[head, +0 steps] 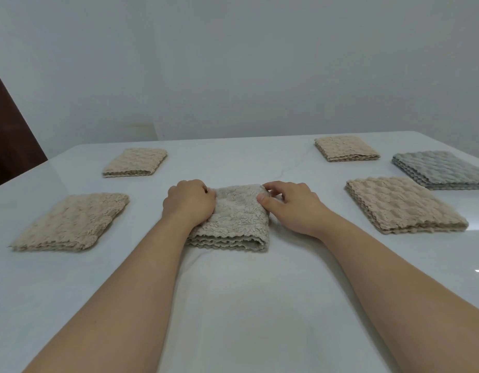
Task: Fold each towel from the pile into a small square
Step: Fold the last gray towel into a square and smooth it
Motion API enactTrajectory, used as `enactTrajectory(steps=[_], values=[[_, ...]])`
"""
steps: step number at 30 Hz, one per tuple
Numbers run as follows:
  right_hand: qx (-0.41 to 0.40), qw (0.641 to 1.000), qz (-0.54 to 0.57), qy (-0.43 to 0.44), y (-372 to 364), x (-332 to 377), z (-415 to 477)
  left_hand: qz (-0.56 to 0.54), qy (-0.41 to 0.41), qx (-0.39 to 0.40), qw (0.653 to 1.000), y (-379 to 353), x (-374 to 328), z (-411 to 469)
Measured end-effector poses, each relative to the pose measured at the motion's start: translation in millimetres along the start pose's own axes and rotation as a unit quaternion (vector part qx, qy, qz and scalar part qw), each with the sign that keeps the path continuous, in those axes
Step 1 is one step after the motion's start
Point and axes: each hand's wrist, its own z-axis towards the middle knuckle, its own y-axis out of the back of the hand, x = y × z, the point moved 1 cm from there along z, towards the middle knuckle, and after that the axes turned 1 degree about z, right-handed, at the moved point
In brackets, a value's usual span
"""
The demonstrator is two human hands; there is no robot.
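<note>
The centre towel lies folded into a thick, roughly square pad on the white table, just in front of the person, its stacked wavy edges facing the near side. Bare tabletop surrounds it on all sides, with the widest open stretch between it and the near edge, crossed only by the two forearms.

The left hand sits on the towel's left side, fingers curled over the far left corner and gripping the edge there. The right hand lies just beside the right edge; its thumb rests on top of the far right corner and the forefinger curls round from behind, pinching that corner while the other fingers arch loosely above the table.

The towel is a pale grey-beige fleece, nubbly and soft-looking. The tabletop is smooth and glossy, with faint veining.

Five more folded towels lie flat and well apart from it. A near-left beige towel shows the same fuzzy pile. A far-left beige towel, a far-right beige towel and a near-right beige towel show a quilted, bubbled weave. A grey towel, also quilted, lies at the right edge, just behind the near-right one. A plain pale wall rises behind the table's far edge.
</note>
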Motion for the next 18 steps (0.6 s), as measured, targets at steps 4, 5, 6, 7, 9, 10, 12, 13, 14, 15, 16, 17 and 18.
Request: enactTrajectory(steps=[4, 5, 6, 7, 9, 10, 12, 13, 14, 15, 16, 17, 18], values=[[-0.001, 1.000, -0.003, 0.006, 2.3, 0.6, -0.7, -0.046, 0.010, 0.030, 0.998, 0.9, -1.9, -0.4], [-0.004, 1.000, 0.000, 0.007, 2.7, 0.5, -0.2, -0.067, 0.012, 0.035, 0.997, 1.4, -2.2, -0.4], [-0.002, 1.000, 0.005, 0.008, 2.7, 0.3, 0.2, -0.093, 0.010, 0.038, 0.995, 3.2, -3.2, -1.9], [0.002, 1.000, 0.015, 0.007, 3.0, 0.4, -0.1, -0.121, 0.003, 0.038, 0.992, 4.5, -4.3, -3.2], [0.013, 0.998, 0.057, 0.005, 3.7, 1.8, -1.1, -0.164, -0.026, 0.026, 0.986, 7.8, -8.6, -6.8], [0.021, 0.996, 0.087, 0.004, 4.5, 3.1, -1.4, -0.190, -0.044, 0.016, 0.981, 10.1, -11.6, -9.5], [0.042, 0.988, 0.149, 0.005, 7.7, 6.2, -3.1, -0.258, -0.075, 0.003, 0.963, 15.4, -17.8, -16.4], [0.049, 0.983, 0.175, 0.008, 10.3, 7.7, -4.2, -0.290, -0.085, 0.000, 0.953, 18.0, -20.4, -18.9], [0.051, 0.979, 0.197, 0.011, 13.3, 9.4, -5.5, -0.319, -0.091, -0.002, 0.943, 20.3, -21.8, -20.0], [0.052, 0.974, 0.221, 0.016, 15.8, 10.1, -6.3, -0.345, -0.096, -0.005, 0.934, 22.8, -23.0, -20.7], [0.057, 0.966, 0.250, 0.019, 18.0, 10.4, -7.4, -0.367, -0.099, -0.004, 0.925, 24.5, -23.7, -20.7], [0.066, 0.956, 0.284, 0.019, 19.6, 10.8, -9.0, -0.390, -0.101, -0.001, 0.915, 26.2, -24.5, -21.5], [0.078, 0.945, 0.317, 0.012, 21.0, 12.4, -10.6, -0.410, -0.102, 0.003, 0.906, 27.3, -24.8, -22.1]])
